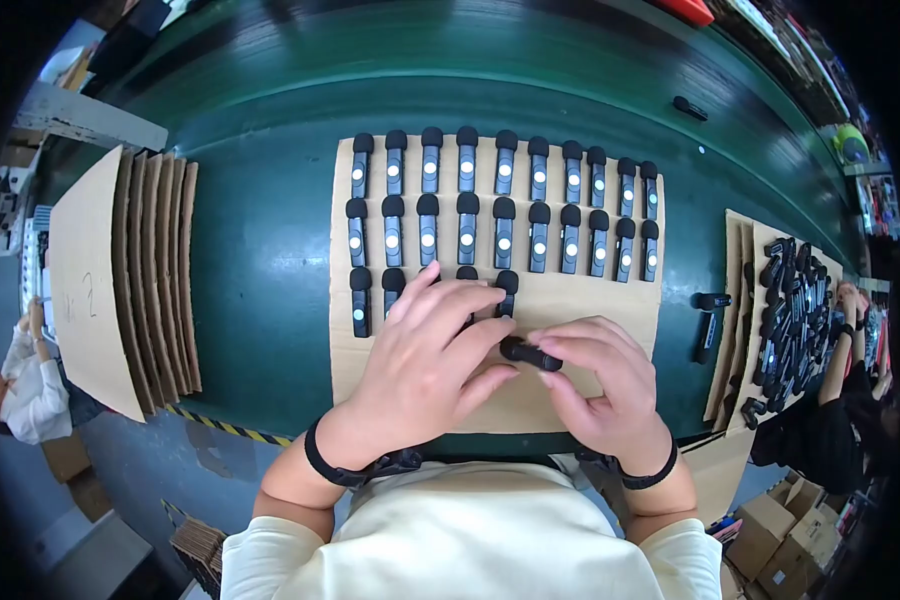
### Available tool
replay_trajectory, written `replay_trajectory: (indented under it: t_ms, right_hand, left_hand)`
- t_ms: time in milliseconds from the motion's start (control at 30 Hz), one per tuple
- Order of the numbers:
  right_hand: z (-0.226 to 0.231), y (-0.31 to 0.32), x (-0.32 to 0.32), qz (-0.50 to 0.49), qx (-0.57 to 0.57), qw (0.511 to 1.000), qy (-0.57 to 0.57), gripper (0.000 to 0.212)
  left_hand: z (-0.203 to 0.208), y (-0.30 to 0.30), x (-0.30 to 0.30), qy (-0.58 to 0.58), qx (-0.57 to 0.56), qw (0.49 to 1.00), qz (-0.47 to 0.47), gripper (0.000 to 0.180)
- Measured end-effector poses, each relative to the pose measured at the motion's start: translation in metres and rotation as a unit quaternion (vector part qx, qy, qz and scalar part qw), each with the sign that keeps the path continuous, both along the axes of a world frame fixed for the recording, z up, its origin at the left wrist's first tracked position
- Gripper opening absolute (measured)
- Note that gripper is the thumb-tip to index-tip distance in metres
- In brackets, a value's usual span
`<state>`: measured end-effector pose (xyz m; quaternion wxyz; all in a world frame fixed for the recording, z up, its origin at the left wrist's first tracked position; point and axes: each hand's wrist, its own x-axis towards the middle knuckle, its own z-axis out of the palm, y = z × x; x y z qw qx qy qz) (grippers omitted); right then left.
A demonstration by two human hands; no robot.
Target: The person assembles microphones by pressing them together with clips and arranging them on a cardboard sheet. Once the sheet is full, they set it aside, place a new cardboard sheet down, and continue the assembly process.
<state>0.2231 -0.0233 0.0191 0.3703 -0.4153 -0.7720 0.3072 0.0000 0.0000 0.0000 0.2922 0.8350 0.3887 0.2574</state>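
right hand (608,385) pinches a foam-capped microphone (532,353) over the cardboard sheet (595,302), toward its near edge; left hand (418,352), fingers parted, overlaps the nearest microphone row (360,303).

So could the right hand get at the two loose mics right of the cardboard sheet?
Probably yes: the loose mics lie nearby on the green table, nothing visibly blocking, though the right hand holds another mic.
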Motion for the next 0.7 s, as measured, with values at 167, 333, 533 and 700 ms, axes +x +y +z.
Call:
replay_trajectory:
  t_ms: [167,333,533,700]
  right_hand:
    - [-0.012,0.004,0.004,-0.049,0.064,0.99,-0.118,0.032]
    - [-0.022,-0.002,0.001,-0.036,0.077,0.974,-0.208,0.029]
    - [-0.026,-0.004,-0.001,-0.029,0.069,0.971,-0.228,0.029]
    - [-0.025,-0.001,-0.002,-0.022,0.06,0.972,-0.228,0.029]
  left_hand:
    - [-0.003,0.006,0.007,0.047,0.071,0.996,-0.016,0.035]
    - [-0.015,0.007,0.015,0.084,0.117,0.989,-0.022,0.032]
    - [-0.02,0.007,0.016,0.098,0.135,0.986,-0.019,0.03]
    - [-0.019,0.003,0.017,0.104,0.142,0.984,-0.009,0.027]
